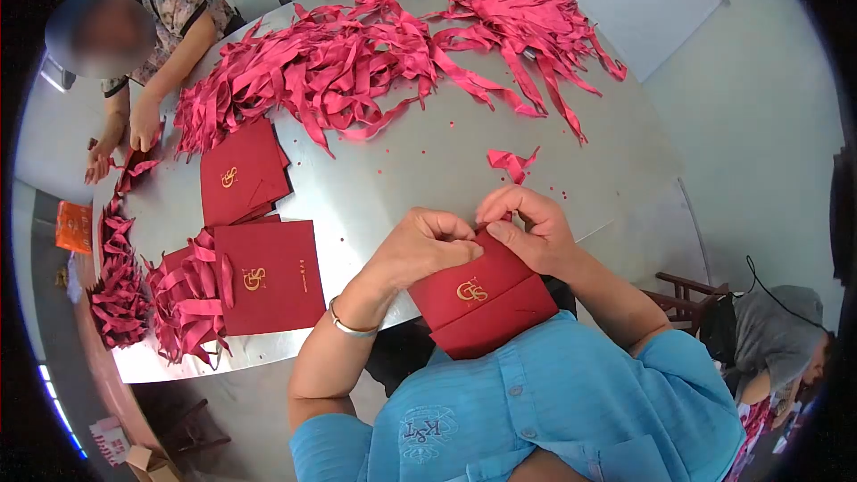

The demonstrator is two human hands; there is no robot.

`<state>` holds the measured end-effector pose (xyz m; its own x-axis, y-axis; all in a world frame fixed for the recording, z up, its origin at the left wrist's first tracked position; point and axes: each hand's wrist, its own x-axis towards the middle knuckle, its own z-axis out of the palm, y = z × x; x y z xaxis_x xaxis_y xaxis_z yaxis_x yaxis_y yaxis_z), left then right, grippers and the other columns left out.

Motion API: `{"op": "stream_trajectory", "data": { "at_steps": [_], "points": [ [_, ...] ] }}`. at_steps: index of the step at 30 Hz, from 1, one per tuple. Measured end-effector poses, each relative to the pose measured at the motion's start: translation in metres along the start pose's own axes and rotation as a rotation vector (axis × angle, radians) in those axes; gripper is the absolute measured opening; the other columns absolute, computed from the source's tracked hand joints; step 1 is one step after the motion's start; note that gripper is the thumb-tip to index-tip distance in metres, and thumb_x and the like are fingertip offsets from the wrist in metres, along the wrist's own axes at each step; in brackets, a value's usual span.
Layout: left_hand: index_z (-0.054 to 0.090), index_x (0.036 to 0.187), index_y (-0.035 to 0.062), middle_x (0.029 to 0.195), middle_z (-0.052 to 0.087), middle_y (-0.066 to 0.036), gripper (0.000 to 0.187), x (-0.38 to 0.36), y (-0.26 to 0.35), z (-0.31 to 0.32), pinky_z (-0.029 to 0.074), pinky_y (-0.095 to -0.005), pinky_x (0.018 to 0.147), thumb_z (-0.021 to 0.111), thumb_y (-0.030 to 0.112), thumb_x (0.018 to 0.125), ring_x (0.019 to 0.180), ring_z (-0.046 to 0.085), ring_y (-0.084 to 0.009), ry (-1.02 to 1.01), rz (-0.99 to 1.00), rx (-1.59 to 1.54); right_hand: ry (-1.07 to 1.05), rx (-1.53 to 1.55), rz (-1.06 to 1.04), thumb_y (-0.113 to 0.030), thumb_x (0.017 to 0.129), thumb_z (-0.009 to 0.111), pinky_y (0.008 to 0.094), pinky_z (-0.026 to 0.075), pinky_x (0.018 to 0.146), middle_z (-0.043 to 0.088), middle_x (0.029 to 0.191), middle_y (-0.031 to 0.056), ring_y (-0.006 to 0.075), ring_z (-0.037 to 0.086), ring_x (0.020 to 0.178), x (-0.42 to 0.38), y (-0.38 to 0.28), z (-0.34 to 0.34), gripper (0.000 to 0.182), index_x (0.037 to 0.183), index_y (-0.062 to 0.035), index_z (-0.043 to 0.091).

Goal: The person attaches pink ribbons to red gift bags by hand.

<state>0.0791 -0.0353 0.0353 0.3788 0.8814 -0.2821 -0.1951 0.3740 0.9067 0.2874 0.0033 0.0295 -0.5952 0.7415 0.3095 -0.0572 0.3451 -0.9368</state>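
A red paper bag [482,290] with a gold logo rests against my body at the table's near edge. My left hand [437,245] pinches its top edge, a bracelet on the wrist. Beside it my right hand [531,228] has thumb and forefinger pressed together at the bag's upper corner, where a bit of pink ribbon shows. Just beyond the fingers a short pink ribbon [513,163] lies on the metal table [357,183].
Pink ribbons [330,62] pile up across the far side, with another heap [536,13] at far right. Red bags [277,277] are stacked at left beside ribbon bundles [187,299]. A co-worker [174,22] handles ribbon at far left; another person [777,330] is at right.
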Motion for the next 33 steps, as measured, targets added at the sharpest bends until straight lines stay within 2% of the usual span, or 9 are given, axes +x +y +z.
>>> {"op": "stream_trajectory", "data": {
  "at_steps": [3, 5, 6, 8, 12, 14, 21, 26, 33],
  "points": [
    [0.071, 0.082, 0.0001, 0.070, 0.063, 0.002, 0.005, 0.001, -0.001, 0.002, 0.043, -0.0195, 0.057, 0.074, 0.001, 0.078, 0.063, 0.055, -0.0033, -0.002, 0.027, 0.124, 0.080, 0.041, -0.073, 0.005, 0.085, 0.062, 0.0317, 0.047, 0.078, 0.063, 0.091, 0.0086, 0.0188, 0.059, 0.086, 0.007, -0.012, -0.002, 0.010, 0.091, -0.0017, 0.059],
    [0.069, 0.077, 0.0007, 0.066, 0.060, 0.003, 0.007, 0.001, -0.001, 0.007, 0.040, -0.0200, 0.053, 0.075, 0.004, 0.079, 0.062, 0.051, -0.0023, 0.039, 0.035, 0.175, 0.041, -0.395, -0.317, 0.006, 0.078, 0.067, 0.0324, 0.048, 0.071, 0.063, 0.085, 0.0091, 0.0216, 0.060, 0.077, 0.010, -0.022, -0.012, 0.013, 0.087, -0.0021, 0.062],
    [0.069, 0.077, 0.0007, 0.066, 0.060, 0.003, 0.007, 0.001, -0.003, 0.007, 0.040, -0.0200, 0.053, 0.075, 0.004, 0.079, 0.062, 0.051, -0.0023, 0.038, 0.032, 0.169, 0.038, -0.396, -0.312, 0.006, 0.078, 0.067, 0.0324, 0.048, 0.071, 0.063, 0.085, 0.0091, 0.0216, 0.060, 0.077, 0.011, -0.027, -0.013, 0.013, 0.087, -0.0021, 0.062],
    [0.066, 0.075, 0.0003, 0.066, 0.059, 0.003, 0.011, 0.003, -0.006, 0.007, 0.040, -0.0201, 0.052, 0.075, 0.005, 0.080, 0.061, 0.050, -0.0024, 0.114, 0.091, 0.438, 0.017, -0.539, -0.351, 0.005, 0.072, 0.071, 0.0315, 0.049, 0.062, 0.063, 0.080, 0.0086, 0.0219, 0.061, 0.069, 0.011, -0.035, -0.014, 0.016, 0.084, -0.0035, 0.065],
    [0.063, 0.075, 0.0000, 0.065, 0.058, 0.003, 0.014, 0.004, -0.009, 0.008, 0.039, -0.0201, 0.053, 0.075, 0.004, 0.079, 0.061, 0.049, -0.0026, 0.117, 0.066, 0.418, -0.054, -0.616, -0.279, 0.004, 0.070, 0.074, 0.0296, 0.048, 0.056, 0.064, 0.082, 0.0073, 0.0193, 0.060, 0.065, 0.007, -0.035, -0.018, 0.018, 0.084, -0.0053, 0.066],
    [0.063, 0.078, -0.0004, 0.067, 0.059, 0.003, 0.012, 0.004, -0.008, 0.007, 0.040, -0.0199, 0.054, 0.075, 0.002, 0.078, 0.062, 0.049, -0.0024, 0.094, 0.073, 0.404, -0.077, -0.640, -0.355, 0.003, 0.069, 0.075, 0.0298, 0.048, 0.054, 0.064, 0.081, 0.0057, 0.0190, 0.060, 0.064, 0.008, -0.033, -0.014, 0.019, 0.084, -0.0061, 0.067],
    [0.066, 0.084, -0.0007, 0.073, 0.061, 0.003, 0.008, 0.001, -0.003, 0.005, 0.042, -0.0192, 0.058, 0.071, -0.004, 0.078, 0.067, 0.052, -0.0024, 0.056, 0.036, 0.314, -0.113, -0.753, -0.375, 0.002, 0.067, 0.075, 0.0316, 0.050, 0.055, 0.063, 0.080, 0.0063, 0.0217, 0.062, 0.066, 0.005, -0.030, -0.008, 0.018, 0.081, -0.0063, 0.067],
    [0.066, 0.100, -0.0036, 0.088, 0.070, -0.003, 0.020, 0.002, -0.004, -0.001, 0.049, -0.0198, 0.067, 0.065, -0.009, 0.081, 0.076, 0.060, -0.0050, -0.049, -0.018, 0.166, -0.082, -0.717, -0.326, 0.003, 0.065, 0.074, 0.0311, 0.048, 0.051, 0.062, 0.075, 0.0066, 0.0216, 0.060, 0.061, 0.003, -0.034, -0.007, 0.018, 0.079, -0.0053, 0.065],
    [0.066, 0.104, -0.0046, 0.092, 0.070, -0.005, 0.023, 0.001, -0.001, 0.000, 0.050, -0.0201, 0.070, 0.063, -0.010, 0.082, 0.079, 0.062, -0.0058, -0.077, -0.035, 0.135, -0.076, -0.715, -0.274, 0.003, 0.066, 0.073, 0.0309, 0.046, 0.047, 0.061, 0.072, 0.0060, 0.0208, 0.059, 0.057, 0.002, -0.036, -0.007, 0.016, 0.076, -0.0054, 0.063]
  ]
}}
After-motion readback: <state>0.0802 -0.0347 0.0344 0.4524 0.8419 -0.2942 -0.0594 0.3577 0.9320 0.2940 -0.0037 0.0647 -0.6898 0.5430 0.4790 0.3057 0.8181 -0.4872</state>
